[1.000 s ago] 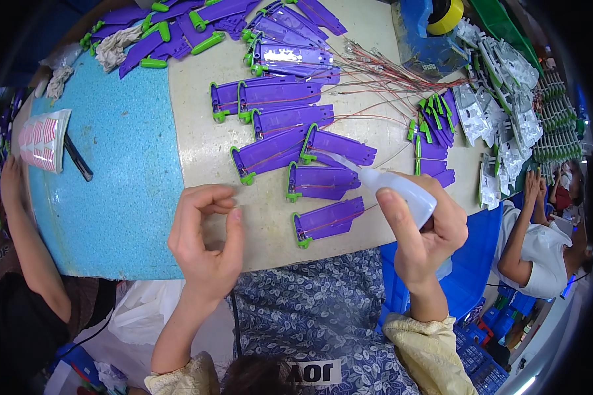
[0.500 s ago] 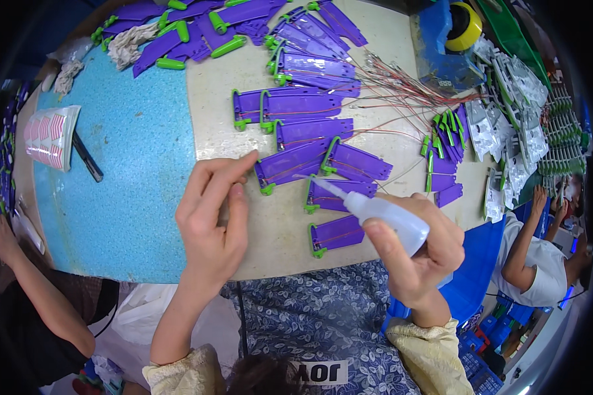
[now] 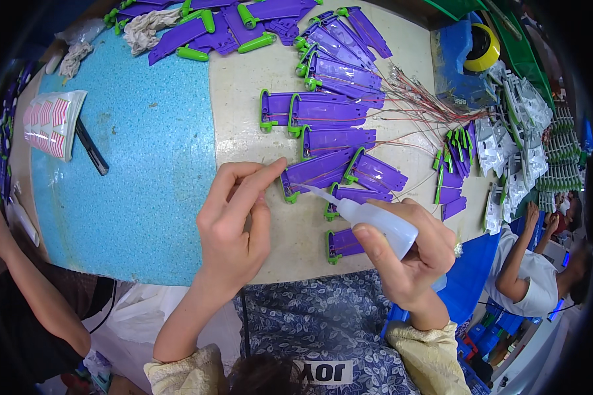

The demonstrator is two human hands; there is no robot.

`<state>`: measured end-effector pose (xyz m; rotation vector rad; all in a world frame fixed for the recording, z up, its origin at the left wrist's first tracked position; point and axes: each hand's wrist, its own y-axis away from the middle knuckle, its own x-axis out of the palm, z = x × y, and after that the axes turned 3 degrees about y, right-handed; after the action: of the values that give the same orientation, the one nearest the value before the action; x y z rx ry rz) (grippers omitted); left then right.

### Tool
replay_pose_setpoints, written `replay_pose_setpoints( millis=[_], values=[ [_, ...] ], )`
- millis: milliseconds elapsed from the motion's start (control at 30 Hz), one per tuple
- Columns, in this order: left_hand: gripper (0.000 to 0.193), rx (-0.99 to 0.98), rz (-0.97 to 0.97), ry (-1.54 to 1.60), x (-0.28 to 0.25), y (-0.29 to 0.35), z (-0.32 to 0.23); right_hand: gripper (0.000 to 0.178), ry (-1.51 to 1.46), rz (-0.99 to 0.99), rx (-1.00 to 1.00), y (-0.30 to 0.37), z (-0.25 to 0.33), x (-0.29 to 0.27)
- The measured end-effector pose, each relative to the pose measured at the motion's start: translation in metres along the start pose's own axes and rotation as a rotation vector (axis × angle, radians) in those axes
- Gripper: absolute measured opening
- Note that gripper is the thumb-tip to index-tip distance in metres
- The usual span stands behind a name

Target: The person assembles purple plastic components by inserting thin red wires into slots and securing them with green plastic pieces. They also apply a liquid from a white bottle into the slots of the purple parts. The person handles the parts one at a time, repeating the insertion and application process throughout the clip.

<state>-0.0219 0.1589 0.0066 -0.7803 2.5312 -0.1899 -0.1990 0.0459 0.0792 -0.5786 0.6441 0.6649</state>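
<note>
My right hand (image 3: 412, 253) is wrapped round a translucent white squeeze bottle (image 3: 382, 224) with a long thin nozzle. The nozzle tip lies over the left end of a purple plastic panel (image 3: 319, 168), close to its green end piece. I cannot tell whether the tip touches it. My left hand (image 3: 234, 224) holds nothing; its index finger reaches to the panel's upper left corner, with the thumb apart and the other fingers bent. Similar purple panels with green ends and thin red wires lie around it, one (image 3: 379, 172) to the right and one (image 3: 346, 243) nearer me, partly behind the bottle.
Wires gather in a bundle (image 3: 435, 108) at the right. Beyond stand a blue tape dispenser (image 3: 451, 62) and a heap of clear-wrapped parts (image 3: 527, 122). At left, a blue mat (image 3: 145, 158) bears a black pen (image 3: 92, 148) and a sticker packet (image 3: 54, 125). Co-workers sit on both sides.
The whole view has shifted, so the table things appear farther right. Relative to the panel, the nozzle tip has moved left and down toward the green end. My left hand keeps its pose.
</note>
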Motion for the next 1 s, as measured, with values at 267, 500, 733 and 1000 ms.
replay_pose_setpoints(
  millis=[267, 500, 733, 1000],
  values=[
    [0.047, 0.007, -0.003, 0.014, 0.000, 0.000, 0.002, 0.027, 0.003, -0.034, -0.011, -0.005, 0.002, -0.005],
    [0.047, -0.013, 0.008, 0.012, 0.000, 0.000, 0.000, 0.025, 0.049, -0.101, 0.069, -0.016, -0.010, 0.002],
    [0.043, -0.028, 0.013, 0.012, -0.001, -0.001, -0.002, 0.025, 0.054, -0.125, -0.005, -0.024, -0.011, 0.000],
    [0.049, -0.041, -0.020, 0.035, 0.000, -0.002, -0.002, 0.025, 0.063, -0.176, -0.008, -0.044, -0.015, 0.017]
  ],
)
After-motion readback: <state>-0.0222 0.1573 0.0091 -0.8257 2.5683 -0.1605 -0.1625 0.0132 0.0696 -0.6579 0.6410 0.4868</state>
